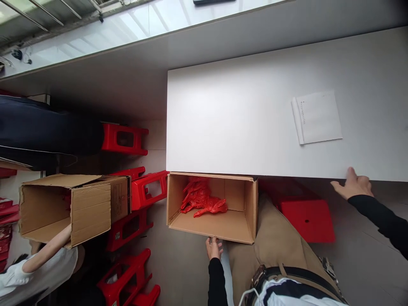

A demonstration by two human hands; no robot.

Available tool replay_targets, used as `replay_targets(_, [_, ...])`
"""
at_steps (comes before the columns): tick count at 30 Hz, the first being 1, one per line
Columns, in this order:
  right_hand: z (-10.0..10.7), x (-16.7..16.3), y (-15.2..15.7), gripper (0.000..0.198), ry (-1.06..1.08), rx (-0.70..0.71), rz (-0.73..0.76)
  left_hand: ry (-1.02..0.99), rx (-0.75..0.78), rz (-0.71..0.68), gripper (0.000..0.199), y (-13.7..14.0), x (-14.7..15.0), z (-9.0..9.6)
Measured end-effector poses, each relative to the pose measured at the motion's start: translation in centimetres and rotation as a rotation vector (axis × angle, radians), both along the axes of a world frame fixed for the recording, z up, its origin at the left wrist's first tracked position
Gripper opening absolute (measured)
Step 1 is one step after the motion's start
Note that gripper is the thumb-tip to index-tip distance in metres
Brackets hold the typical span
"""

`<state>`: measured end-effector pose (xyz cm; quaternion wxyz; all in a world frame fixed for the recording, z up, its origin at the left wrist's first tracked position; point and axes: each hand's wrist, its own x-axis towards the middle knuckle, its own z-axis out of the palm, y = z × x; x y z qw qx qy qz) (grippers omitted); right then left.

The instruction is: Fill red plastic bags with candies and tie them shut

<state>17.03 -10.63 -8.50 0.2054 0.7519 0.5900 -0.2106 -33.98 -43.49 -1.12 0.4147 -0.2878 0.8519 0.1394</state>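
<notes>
My left hand grips the near edge of an open cardboard box, its fingers bent at the rim. Inside that box lie crumpled red plastic bags. The box stands against the front edge of a white table, beside my legs. Over to the right, my right hand rests at the table's front edge with its thumb and fingers apart, holding nothing. A folded white paper sheet with small print lies on the tabletop, up and to the left of that hand.
A red stool stands under the table by my legs. Several red stools fill the floor at left. There, a person's arm reaches into another cardboard box. A grey partition runs behind the table.
</notes>
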Motion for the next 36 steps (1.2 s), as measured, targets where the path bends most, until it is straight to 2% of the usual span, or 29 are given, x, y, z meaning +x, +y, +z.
replay_targets(5, [2.7, -14.6, -11.4, 0.050, 0.252, -0.122, -0.003, 0.012, 0.109, -0.007, 0.043, -0.5, -10.4, -1.3])
replay_targets(8, [3.9, -22.9, -17.7, 0.039, 0.340, -0.217, 0.007, -0.047, 0.153, -0.011, 0.042, -0.8, -14.9, -2.1])
replay_targets(10, [3.9, -26.9, -19.8, 0.038, 0.361, -0.269, -0.007, -0.077, 0.167, -0.012, 0.041, -1.1, -16.4, -2.2])
replay_targets(12, [3.4, -29.5, -20.2, 0.036, 0.364, -0.309, -0.039, -0.086, 0.179, -0.016, 0.041, -1.3, -16.8, -1.9])
replay_targets(15, [2.6, -30.9, -19.3, 0.035, 0.370, -0.341, -0.093, -0.079, 0.209, -0.022, 0.041, -1.9, -15.9, -0.9])
replay_targets(19, [1.9, -29.9, -18.9, 0.036, 0.421, -0.351, -0.125, -0.030, 0.244, -0.020, 0.040, -3.6, -13.6, 1.8])
replay_targets(23, [1.0, -29.1, -19.3, 0.038, 0.492, -0.370, -0.163, 0.012, 0.192, -0.019, 0.040, -5.2, -12.1, 5.0])
replay_targets(26, [-0.1, -29.4, -19.4, 0.039, 0.525, -0.359, -0.219, 0.032, 0.135, -0.044, 0.041, -5.2, -12.2, 6.4])
replay_targets(29, [-0.8, -30.0, -19.5, 0.039, 0.544, -0.352, -0.268, 0.045, 0.105, -0.095, 0.041, -4.0, -13.2, 6.7])
replay_targets(32, [-1.2, -30.7, -20.2, 0.039, 0.547, -0.357, -0.303, 0.092, 0.082, -0.169, 0.042, -2.4, -15.2, 6.0])
replay_targets(36, [-1.6, -33.0, -21.5, 0.038, 0.534, -0.343, -0.349, 0.251, 0.062, -0.358, 0.044, -1.0, -20.4, 4.6])
